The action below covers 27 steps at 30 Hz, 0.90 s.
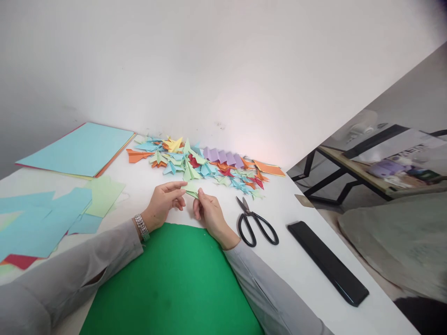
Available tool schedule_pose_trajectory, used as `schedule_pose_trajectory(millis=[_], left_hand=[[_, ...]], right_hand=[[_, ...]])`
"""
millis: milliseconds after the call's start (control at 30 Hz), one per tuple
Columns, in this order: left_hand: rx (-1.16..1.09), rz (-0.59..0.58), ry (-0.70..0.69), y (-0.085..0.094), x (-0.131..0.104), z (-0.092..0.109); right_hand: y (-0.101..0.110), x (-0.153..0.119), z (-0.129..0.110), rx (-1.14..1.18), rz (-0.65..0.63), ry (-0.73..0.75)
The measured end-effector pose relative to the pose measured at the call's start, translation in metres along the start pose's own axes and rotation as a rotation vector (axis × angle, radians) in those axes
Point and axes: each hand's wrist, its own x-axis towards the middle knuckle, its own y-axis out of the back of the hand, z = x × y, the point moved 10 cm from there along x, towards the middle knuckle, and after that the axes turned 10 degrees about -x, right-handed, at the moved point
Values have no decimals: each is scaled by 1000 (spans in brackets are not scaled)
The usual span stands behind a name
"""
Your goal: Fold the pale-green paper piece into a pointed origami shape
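Note:
Between my two hands is a small folded piece of light green paper (192, 190), held just above the white table. My left hand (165, 201) pinches its left end between thumb and fingers. On the other end, the thumb and fingers of my right hand (211, 211) are closed. Behind my hands lies a pile of folded paper pieces (185, 160) in blue, green, orange, red and yellow, some shaped like small planes. A zigzag-folded purple strip (223, 157) rests at the back of the pile. Black-handled scissors (252, 218), blades slightly apart, lie right of my right hand.
A green sheet (171, 279) lies under my forearms. Blue and green paper pieces (42, 218) are scattered at left, with a stack of coloured sheets (80, 149) behind them. A long black case (326, 260) lies near the table's right edge. The white wall (195, 60) rises behind.

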Motion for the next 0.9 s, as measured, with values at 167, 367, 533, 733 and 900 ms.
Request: schedule_pose_trajectory(millis=[167, 367, 533, 733, 900], left_hand=[[10, 0, -9, 1, -2, 2], [1, 5, -23, 0, 0, 2], [28, 15, -50, 2, 4, 1], [127, -4, -107, 2, 3, 3], [208, -63, -105, -5, 0, 3]], right_hand=[[0, 1, 2, -4, 2, -4], [-3, 1, 4, 35, -21, 0], [-4, -2, -3, 53, -35, 48], [5, 1, -3, 103, 52, 62], [6, 3, 2, 123, 71, 41]])
